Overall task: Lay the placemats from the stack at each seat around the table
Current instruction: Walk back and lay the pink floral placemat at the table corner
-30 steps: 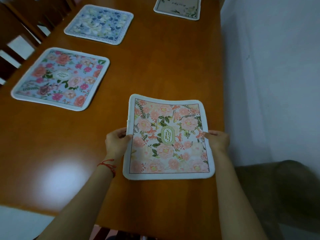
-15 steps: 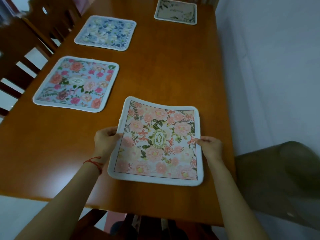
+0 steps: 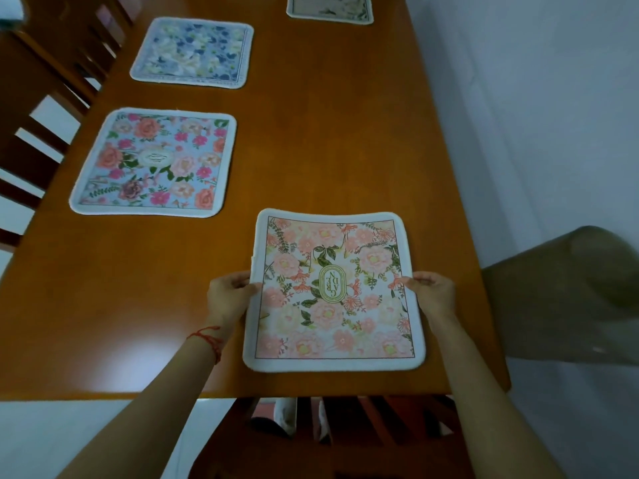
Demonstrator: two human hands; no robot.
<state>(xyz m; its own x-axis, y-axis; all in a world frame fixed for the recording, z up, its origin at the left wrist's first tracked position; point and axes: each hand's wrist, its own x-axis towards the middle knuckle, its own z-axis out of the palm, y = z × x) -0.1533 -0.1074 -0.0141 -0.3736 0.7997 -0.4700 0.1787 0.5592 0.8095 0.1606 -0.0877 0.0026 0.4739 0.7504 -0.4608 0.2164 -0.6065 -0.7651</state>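
Observation:
A peach floral placemat (image 3: 333,292) with a white border lies flat near the front right of the wooden table (image 3: 311,150). My left hand (image 3: 230,295) pinches its left edge and my right hand (image 3: 430,293) pinches its right edge. Three other placemats lie on the table: a pink-and-blue floral one (image 3: 155,162) at the left, a blue-and-white one (image 3: 193,51) further back, and a beige one (image 3: 330,8) at the far end, partly cut off by the frame. No stack is in view.
Dark wooden chairs (image 3: 45,98) line the table's left side, and another chair (image 3: 328,437) is tucked under the front edge. A white wall (image 3: 536,115) runs along the right. An olive cushioned seat (image 3: 567,299) sits at the right.
The peach placemat has shifted toward the table's front edge and been squared up, both hands still on its sides. The view has tilted down, so the front edge and the chair below show.

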